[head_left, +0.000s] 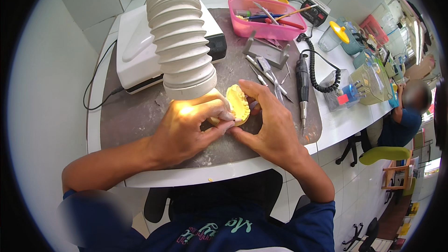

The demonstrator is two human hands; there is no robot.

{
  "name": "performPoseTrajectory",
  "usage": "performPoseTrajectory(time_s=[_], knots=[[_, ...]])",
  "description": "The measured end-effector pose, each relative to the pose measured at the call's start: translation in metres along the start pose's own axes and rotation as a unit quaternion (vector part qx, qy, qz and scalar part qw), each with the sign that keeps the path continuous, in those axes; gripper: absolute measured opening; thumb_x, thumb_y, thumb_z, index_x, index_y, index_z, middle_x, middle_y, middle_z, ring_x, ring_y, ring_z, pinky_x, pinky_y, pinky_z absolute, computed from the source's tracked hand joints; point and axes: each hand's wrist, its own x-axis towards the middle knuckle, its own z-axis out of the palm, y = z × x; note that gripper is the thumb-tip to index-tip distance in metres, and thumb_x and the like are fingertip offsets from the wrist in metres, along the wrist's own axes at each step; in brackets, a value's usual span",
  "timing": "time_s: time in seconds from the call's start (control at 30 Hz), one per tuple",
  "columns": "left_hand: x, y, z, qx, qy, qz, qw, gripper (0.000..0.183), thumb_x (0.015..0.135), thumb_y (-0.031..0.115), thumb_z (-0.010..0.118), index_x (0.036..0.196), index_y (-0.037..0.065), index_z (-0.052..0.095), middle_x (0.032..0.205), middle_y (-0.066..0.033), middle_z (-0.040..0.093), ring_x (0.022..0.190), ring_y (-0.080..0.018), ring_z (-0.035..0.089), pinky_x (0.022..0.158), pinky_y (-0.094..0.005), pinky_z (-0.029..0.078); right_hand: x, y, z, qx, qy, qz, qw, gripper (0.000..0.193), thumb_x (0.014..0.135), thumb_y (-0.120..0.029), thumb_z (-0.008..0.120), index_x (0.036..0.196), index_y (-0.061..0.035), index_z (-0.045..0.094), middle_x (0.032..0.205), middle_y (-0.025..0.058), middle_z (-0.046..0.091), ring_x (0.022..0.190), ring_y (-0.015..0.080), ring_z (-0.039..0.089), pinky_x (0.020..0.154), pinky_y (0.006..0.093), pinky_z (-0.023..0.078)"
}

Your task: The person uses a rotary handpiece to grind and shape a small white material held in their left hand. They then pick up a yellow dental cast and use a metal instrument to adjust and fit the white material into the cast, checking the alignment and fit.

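Observation:
A yellow dental cast (237,104) with a row of teeth is held between my two hands, just above the grey-brown mat. My left hand (185,124) is closed at the cast's near left edge, thumb and fingers pinched together. Whether a small piece is also between those fingertips I cannot make out. My right hand (274,124) curves round the cast from the right, thumb at its lower edge and fingers behind it. A ribbed white suction hose (183,42) opens right above my left hand, and bright light falls on the knuckles.
The mat (144,131) covers much of the white bench. Right of my hands lie a toothbrush (263,63), thin tools and a black rotary handpiece (303,84). Behind stand a pink tub (266,30) of tools and a white machine (140,51). A co-worker (405,117) sits at far right.

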Motion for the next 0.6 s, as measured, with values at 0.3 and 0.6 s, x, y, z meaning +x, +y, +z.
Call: performPoseTrajectory(time_s=[0.3, 0.6], knots=[[0.001, 0.005, -0.005, -0.024, -0.026, -0.043, 0.998, 0.010, 0.080, 0.001, 0.073, 0.088, 0.001, 0.066, 0.092, -0.0100, 0.066, 0.086, -0.0189, 0.064, 0.077, -0.0309, 0.051, 0.001, -0.003, -0.004, 0.003, 0.008, -0.006, 1.000, 0.071, 0.070, -0.013, 0.081, 0.131, -0.0009, 0.047, 0.116, 0.0159, 0.061, 0.100, 0.0281, 0.064, 0.086, 0.0360, 0.052], [-0.005, 0.016, 0.000, -0.340, 0.059, -0.237, 0.908, 0.018, 0.091, 0.007, 0.066, 0.105, -0.005, 0.066, 0.098, -0.0062, 0.067, 0.090, -0.0087, 0.062, 0.083, -0.0268, 0.053, -0.003, 0.000, -0.001, 0.185, 0.034, 0.041, 0.981, 0.056, 0.074, -0.015, 0.081, 0.121, 0.0012, 0.056, 0.101, 0.0125, 0.069, 0.092, 0.0169, 0.069, 0.081, 0.0296, 0.056]])
